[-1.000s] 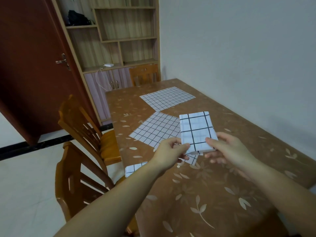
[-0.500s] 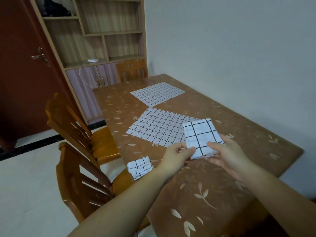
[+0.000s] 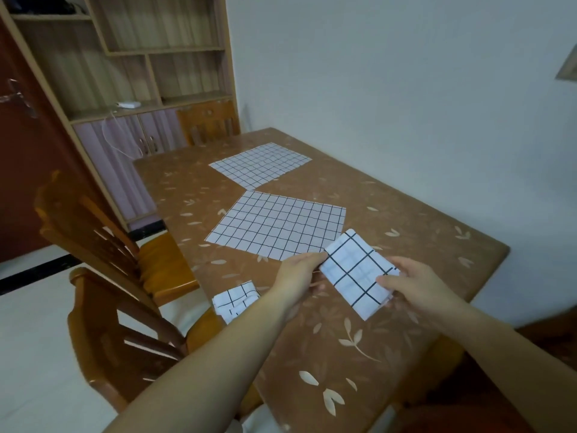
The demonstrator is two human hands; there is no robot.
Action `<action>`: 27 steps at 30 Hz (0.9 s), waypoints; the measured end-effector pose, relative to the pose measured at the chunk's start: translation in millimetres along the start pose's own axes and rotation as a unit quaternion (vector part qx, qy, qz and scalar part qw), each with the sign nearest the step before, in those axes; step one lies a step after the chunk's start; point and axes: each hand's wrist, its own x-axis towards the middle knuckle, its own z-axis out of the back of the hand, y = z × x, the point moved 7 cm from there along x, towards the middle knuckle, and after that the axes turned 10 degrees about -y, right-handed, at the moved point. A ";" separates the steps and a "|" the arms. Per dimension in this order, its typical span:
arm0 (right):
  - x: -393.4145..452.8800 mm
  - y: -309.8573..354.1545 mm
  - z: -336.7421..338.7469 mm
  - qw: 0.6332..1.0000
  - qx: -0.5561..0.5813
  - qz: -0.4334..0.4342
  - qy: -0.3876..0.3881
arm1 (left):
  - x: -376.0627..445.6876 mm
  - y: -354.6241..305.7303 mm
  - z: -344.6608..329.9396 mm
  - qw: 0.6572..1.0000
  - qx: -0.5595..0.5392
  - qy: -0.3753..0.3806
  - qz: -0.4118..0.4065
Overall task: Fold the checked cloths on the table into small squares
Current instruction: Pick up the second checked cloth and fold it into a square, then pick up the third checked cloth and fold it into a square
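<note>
I hold a folded white cloth with a black check just above the table, tilted. My left hand pinches its left edge and my right hand grips its right side, thumb on top. A second folded checked cloth lies at the table's left edge. Two checked cloths lie flat and unfolded: one in the middle, one further back.
The brown table has a leaf pattern and stands against a white wall on the right. Two wooden chairs stand along its left side, another at the far end. A shelf unit and a red door stand behind.
Both hands have lowered the folded cloth towards the table and turned it to a slant. The view has tilted down and to the right.
</note>
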 end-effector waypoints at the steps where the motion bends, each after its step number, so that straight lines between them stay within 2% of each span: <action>1: 4.8 -10.2 5.6 1.000 0.017 -0.020 -0.008 | 3.6 4.2 -4.9 1.000 0.008 0.003 0.010; 8: 39.9 -80.1 65.4 0.993 0.005 -0.097 -0.068 | 37.5 49.7 -68.8 0.991 0.107 0.012 0.073; 13: 83.2 -140.0 111.9 0.977 0.019 -0.180 -0.113 | 75.9 93.0 -133.8 0.981 0.175 0.033 0.073; 20: 149.8 -216.5 147.6 0.964 -0.012 -0.216 -0.155 | 134.9 149.2 -196.5 0.961 0.266 0.015 0.073; 27: 188.1 -260.6 150.7 0.962 -0.048 -0.221 -0.154 | 174.9 186.0 -215.1 0.949 0.300 -0.011 0.094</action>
